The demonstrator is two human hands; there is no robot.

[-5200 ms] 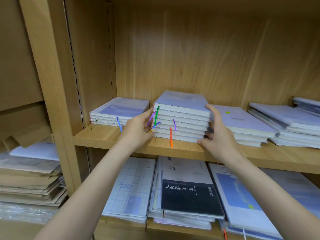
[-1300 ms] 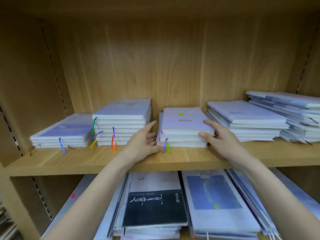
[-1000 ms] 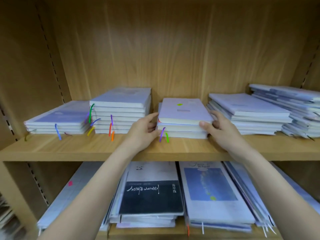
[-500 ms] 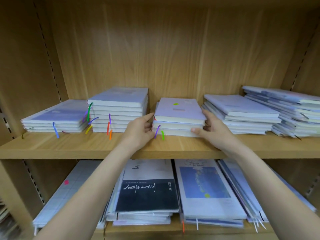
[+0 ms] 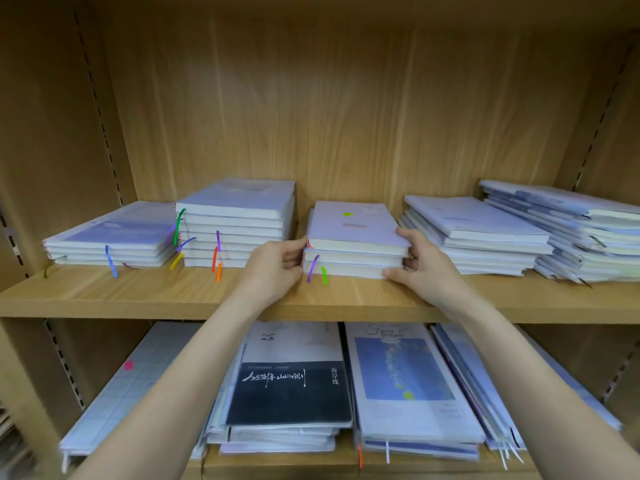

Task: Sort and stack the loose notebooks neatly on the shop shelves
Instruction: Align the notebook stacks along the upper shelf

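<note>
A short stack of three pale lilac notebooks [image 5: 353, 230] lies in the middle of the upper wooden shelf [image 5: 173, 296]; purple and green ribbons hang from its front. My left hand [image 5: 273, 268] grips the stack's left side, fingers curled against the edges. My right hand [image 5: 420, 265] holds the right side, thumb at the bottom front corner and fingers up the edge. To the left stand a taller stack [image 5: 239, 223] with coloured ribbons and a low stack [image 5: 110, 237]. Two looser, fanned stacks [image 5: 474, 233] [image 5: 571, 226] lie to the right.
The lower shelf holds flat piles: a dark-covered notebook [image 5: 291, 386], a blue-covered one [image 5: 405, 375], a grid-patterned one [image 5: 128, 386] at left and slanted ones [image 5: 485, 382] at right. Narrow gaps separate the upper stacks. The shelf's back panel and side walls enclose the space.
Both hands stay on the middle stack, which has been squared up and sits slightly left. My right thumb has slid to the bottom front corner. The view has shifted a little.
</note>
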